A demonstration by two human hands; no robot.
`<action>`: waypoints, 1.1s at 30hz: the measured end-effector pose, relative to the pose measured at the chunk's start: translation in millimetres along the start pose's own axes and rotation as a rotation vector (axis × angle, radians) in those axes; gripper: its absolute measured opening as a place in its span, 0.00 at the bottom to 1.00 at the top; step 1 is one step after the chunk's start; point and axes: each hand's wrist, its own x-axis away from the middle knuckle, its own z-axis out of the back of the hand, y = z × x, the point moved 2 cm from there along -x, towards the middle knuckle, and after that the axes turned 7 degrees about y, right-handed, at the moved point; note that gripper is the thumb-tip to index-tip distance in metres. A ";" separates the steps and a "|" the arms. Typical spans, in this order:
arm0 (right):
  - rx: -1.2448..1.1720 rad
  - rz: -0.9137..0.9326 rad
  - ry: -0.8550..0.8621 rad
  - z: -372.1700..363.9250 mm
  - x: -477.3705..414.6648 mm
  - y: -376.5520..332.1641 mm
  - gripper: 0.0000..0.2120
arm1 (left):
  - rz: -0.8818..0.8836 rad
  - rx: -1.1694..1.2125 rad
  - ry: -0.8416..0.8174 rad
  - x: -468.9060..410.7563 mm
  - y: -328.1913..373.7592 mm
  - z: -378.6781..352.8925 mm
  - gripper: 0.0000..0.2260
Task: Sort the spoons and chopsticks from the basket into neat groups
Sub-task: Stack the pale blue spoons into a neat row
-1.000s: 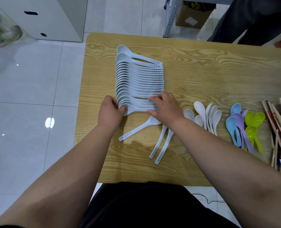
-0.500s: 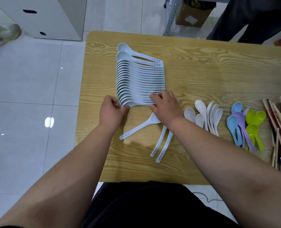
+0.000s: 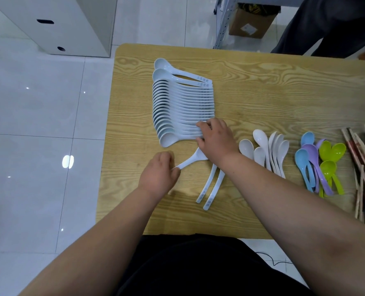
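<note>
A long nested row of pale blue-white spoons (image 3: 182,103) lies on the wooden table (image 3: 273,92). My right hand (image 3: 217,141) rests on the handle ends of the nearest spoons in that row, fingers curled over them. My left hand (image 3: 159,175) pinches the handle of a loose white spoon (image 3: 191,160) whose bowl lies under my right hand. Two more white spoons (image 3: 211,186) lie side by side below my right wrist. No basket is in view.
Right of my right arm lie a group of small white spoons (image 3: 269,150), a cluster of blue, purple and green spoons (image 3: 320,163), and a pile of chopsticks (image 3: 363,165) at the table's right edge. A person's dark trousers (image 3: 327,24) stand behind the table.
My left hand left the bowl end of the spoon row, moved toward me and took hold of the loose spoon's handle. My right hand stayed on the row's handles.
</note>
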 end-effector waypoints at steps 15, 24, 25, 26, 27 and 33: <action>-0.385 -0.686 -0.132 34.2 127.2 10.2 0.26 | -0.024 0.034 -0.217 6.9 22.4 -13.3 0.08; -0.192 -0.557 -0.413 16.8 130.9 -14.6 0.33 | 0.609 0.701 -0.237 53.5 35.6 -18.4 0.15; -0.197 -0.559 -0.431 17.7 132.2 -15.3 0.30 | 0.649 0.756 -0.227 56.9 39.1 -17.8 0.16; -0.200 -0.559 -0.449 18.6 134.4 -14.8 0.28 | 0.683 0.787 -0.213 59.5 41.8 -17.3 0.17; -0.199 -0.555 -0.465 20.2 137.4 -13.4 0.25 | 0.707 0.803 -0.190 62.0 44.8 -15.9 0.17; -0.271 -0.511 -0.472 34.9 154.8 1.1 0.14 | 0.782 0.954 -0.080 79.5 67.6 -11.1 0.13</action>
